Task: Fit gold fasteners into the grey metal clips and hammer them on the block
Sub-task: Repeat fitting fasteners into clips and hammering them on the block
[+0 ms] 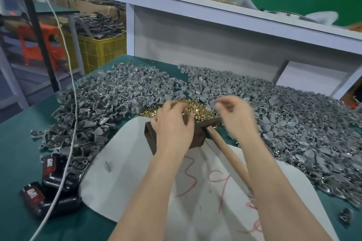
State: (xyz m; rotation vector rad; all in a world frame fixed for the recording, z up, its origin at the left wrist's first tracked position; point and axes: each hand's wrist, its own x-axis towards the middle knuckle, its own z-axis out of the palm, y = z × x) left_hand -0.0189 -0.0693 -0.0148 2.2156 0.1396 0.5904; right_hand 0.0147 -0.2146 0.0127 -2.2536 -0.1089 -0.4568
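Observation:
A heap of gold fasteners (197, 108) lies at the middle of the green table, ringed by big piles of grey metal clips (109, 100). In front of it stands a dark brown block (150, 133) on a white sheet. A hammer rests beside the block, its wooden handle (225, 148) running toward me. My left hand (174, 125) is over the block with curled fingers reaching into the gold heap; what it holds is hidden. My right hand (235, 115) is blurred, hovering above the hammer head, with thumb and fingers pinched together; what they pinch is not visible.
Grey clips (293, 123) cover the right side of the table. Black battery-like packs (52, 170) and a white cable (72, 123) lie at the left. A white shelf (215, 10) with a bag of gold parts rises behind. A yellow crate (101, 49) stands off the table.

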